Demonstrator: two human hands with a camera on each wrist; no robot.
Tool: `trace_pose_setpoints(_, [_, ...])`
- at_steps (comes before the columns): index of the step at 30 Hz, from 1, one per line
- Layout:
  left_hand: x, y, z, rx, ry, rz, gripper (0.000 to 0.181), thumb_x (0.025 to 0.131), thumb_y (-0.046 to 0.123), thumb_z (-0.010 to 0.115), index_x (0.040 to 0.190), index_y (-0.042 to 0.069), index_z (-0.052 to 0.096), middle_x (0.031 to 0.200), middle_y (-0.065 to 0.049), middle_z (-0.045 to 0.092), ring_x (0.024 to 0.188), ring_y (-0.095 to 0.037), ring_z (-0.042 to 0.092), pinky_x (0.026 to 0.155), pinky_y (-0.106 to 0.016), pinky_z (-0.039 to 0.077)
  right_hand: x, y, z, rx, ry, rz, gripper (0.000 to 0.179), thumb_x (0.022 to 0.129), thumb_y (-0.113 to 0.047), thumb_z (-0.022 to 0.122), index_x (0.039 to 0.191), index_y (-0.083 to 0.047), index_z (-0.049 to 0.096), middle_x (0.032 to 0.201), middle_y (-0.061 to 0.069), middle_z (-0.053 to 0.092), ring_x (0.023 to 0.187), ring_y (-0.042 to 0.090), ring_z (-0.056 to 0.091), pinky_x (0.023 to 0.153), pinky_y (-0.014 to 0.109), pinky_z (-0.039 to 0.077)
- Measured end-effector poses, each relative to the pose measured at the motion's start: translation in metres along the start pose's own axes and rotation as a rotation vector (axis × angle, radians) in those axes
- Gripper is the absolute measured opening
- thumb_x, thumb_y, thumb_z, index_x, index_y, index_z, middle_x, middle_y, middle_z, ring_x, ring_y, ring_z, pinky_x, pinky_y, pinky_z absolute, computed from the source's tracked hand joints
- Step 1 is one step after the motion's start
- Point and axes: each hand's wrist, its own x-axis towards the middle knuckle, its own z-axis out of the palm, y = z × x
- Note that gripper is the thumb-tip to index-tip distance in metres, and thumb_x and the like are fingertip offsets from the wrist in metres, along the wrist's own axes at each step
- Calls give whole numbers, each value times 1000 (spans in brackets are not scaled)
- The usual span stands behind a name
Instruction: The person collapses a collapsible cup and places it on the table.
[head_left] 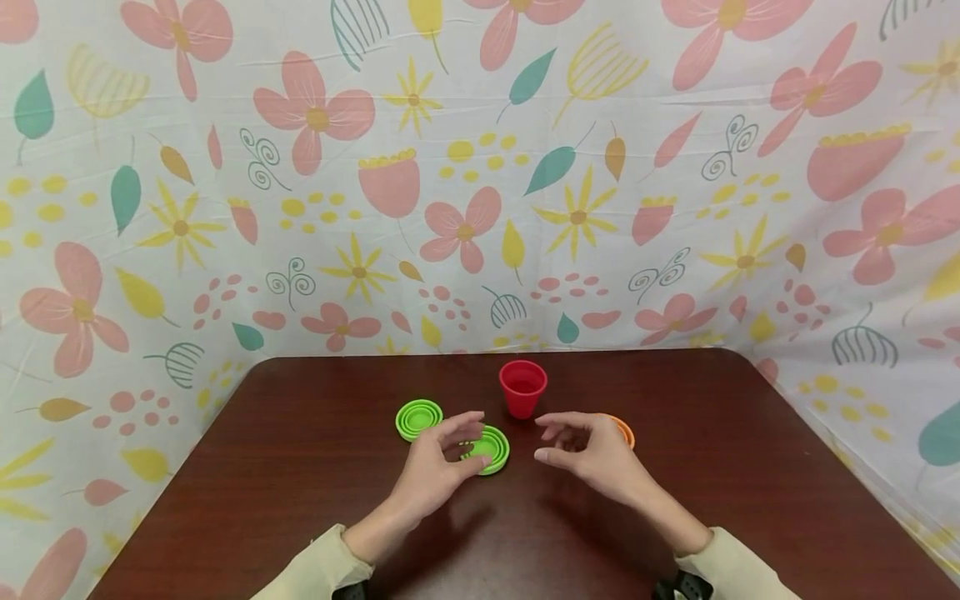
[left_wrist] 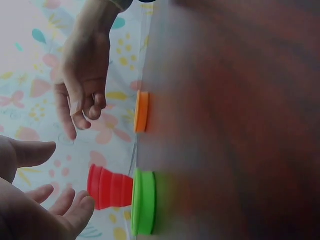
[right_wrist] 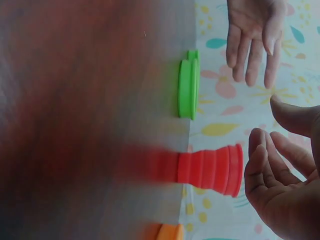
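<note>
A red collapsible cup point(head_left: 522, 392) stands extended and upright near the table's back edge. Two green collapsible cups, one at the left point(head_left: 418, 419) and one nearer the middle point(head_left: 492, 451), lie folded into flat discs. My left hand point(head_left: 435, 473) hovers over the nearer green cup and partly covers it, fingers loosely bent and holding nothing. To the right, my right hand point(head_left: 603, 460) is raised with relaxed fingers and nothing in them. Behind it an orange folded cup point(head_left: 625, 432) shows only in part. Both wrist views show the hands above the tabletop.
The dark brown table point(head_left: 300, 500) has rounded back corners. A white cloth point(head_left: 465, 158) with flower and leaf prints hangs behind it and along the right side. Dark bands are on both wrists at the sleeve cuffs.
</note>
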Motion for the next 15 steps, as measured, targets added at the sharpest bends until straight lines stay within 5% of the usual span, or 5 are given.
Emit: trace_pose_setpoints(15, [52, -12, -4, 85, 13, -46, 61, 91, 12, 84, 147, 7, 62, 130, -13, 69, 123, -39, 64, 106, -48, 53, 53, 30, -31, -110, 28, 68, 63, 83, -25, 93, 136, 0, 69, 102, 12, 75, 85, 22, 67, 65, 28, 57])
